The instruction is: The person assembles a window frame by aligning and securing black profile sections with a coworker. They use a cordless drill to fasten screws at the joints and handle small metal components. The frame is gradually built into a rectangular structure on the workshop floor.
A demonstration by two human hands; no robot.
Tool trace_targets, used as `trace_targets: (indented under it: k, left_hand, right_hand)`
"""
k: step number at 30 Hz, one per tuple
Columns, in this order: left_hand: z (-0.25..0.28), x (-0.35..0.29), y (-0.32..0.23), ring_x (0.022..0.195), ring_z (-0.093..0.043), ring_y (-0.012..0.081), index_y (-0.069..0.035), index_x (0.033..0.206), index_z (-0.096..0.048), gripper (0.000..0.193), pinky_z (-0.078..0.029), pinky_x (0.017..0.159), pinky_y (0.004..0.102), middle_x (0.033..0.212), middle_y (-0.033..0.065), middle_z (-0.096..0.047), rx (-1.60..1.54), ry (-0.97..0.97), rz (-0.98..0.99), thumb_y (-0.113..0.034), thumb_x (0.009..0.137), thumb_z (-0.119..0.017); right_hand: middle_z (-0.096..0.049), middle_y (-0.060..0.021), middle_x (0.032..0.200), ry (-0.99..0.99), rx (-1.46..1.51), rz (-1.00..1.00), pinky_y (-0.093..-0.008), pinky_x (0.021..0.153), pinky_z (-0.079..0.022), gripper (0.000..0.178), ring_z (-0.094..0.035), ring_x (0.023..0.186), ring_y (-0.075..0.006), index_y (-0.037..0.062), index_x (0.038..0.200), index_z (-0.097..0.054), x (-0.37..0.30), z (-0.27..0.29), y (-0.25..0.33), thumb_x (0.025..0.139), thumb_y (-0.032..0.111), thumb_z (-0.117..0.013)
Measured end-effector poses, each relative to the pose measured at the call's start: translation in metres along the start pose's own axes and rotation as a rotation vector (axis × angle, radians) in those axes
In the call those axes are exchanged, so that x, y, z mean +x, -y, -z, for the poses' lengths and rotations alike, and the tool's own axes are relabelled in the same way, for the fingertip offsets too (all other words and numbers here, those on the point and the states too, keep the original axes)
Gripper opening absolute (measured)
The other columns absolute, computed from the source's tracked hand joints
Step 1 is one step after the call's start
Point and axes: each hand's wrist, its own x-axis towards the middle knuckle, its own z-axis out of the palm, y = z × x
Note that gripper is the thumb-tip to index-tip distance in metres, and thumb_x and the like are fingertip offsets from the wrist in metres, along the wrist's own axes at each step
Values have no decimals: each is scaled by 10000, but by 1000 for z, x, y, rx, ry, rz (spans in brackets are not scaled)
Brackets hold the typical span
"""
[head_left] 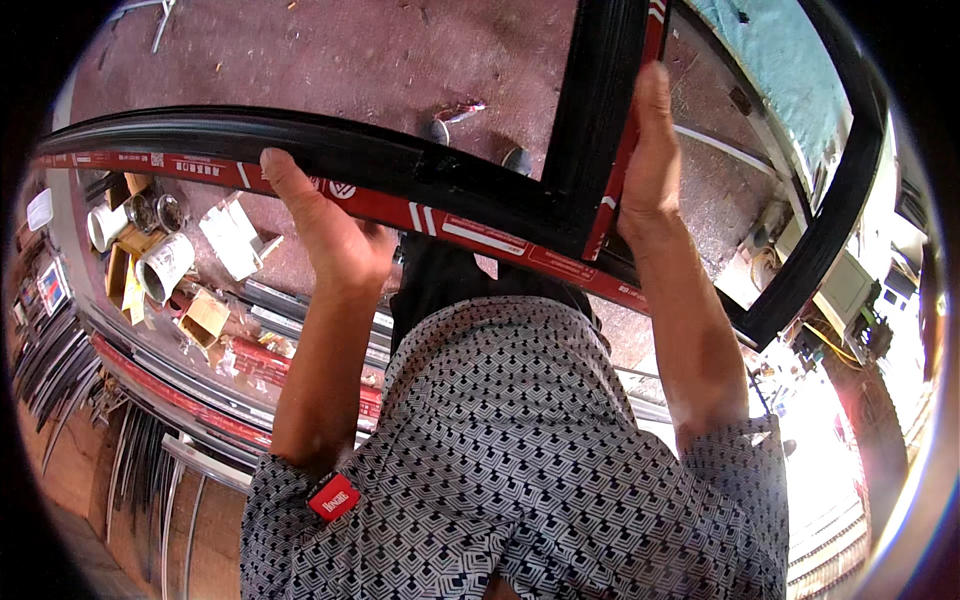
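I had both hands on a black frame [440, 175] that lay crosswise in front of my waist, above the reddish floor [300, 60]. My left hand [335, 235] was clamped on the long rail, thumb over its red-covered side; the fingers were hidden underneath, so I cannot tell how far they wrapped around. My right hand [652, 165] was closed against the upright [600, 100], near the corner where it met the rail, thumb pointing along its side, with most of the fingers out of sight. I judge the hands were set well apart so the long piece would neither tip nor twist, and the right one sat by the joint because that gave control over both members. The red film [385, 207] along the profiles was probably there to guard the finish. It bore white print: a round emblem [342, 189], paired slanted stripes [422, 218], a square code [157, 160] and lines of small characters, mostly too fine to read. A red tag [334, 497] with pale lettering hung at my left sleeve. To my left, a white bucket [165, 262] stood among boxes, and long profiles [200, 400] lay side by side, an arrangement that presumably suited their length.
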Motion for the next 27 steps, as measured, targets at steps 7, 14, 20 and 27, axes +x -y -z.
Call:
trace_targets:
  k: [7, 14, 20, 27]
  left_hand:
    - [2, 4, 3, 1409, -496, 309, -168, 1604, -326, 879, -404, 1194, 525, 1561, 108, -477, -26, -35, -47, -733, 973, -559]
    - [1, 4, 1, 1376, -525, 303, -168, 1585, -359, 828, -435, 1171, 516, 1517, 97, -518, -27, -100, -14, -701, 986, -566]
    - [-4, -1, -1, 1370, -528, 306, -156, 1581, -358, 832, -435, 1170, 520, 1506, 104, -521, -33, -75, -29, -694, 985, -574]
    - [-4, -2, -1, 1373, -527, 310, -146, 1575, -376, 824, -429, 1172, 523, 1513, 106, -517, -47, -38, -7, -687, 987, -575]
  right_hand:
    - [-565, -125, 1424, 104, -40, -49, -370, 1116, -451, 956, -561, 1310, -249, 116, 1634, -298, -2, 20, 17, 955, 690, -649]
    - [-646, -190, 1299, 29, -315, 17, -408, 1036, -548, 1012, -661, 1162, -272, -25, 1568, -290, -15, -5, 18, 850, 393, -868]
    - [-680, -188, 1213, -36, -463, 29, -383, 939, -596, 861, -704, 1039, -250, -43, 1545, -336, -9, -1, 25, 826, 191, -748]
    - [-709, -143, 1105, -2, -388, 61, -364, 910, -591, 757, -713, 977, -218, -45, 1444, -486, -10, 5, 30, 781, 195, -763]
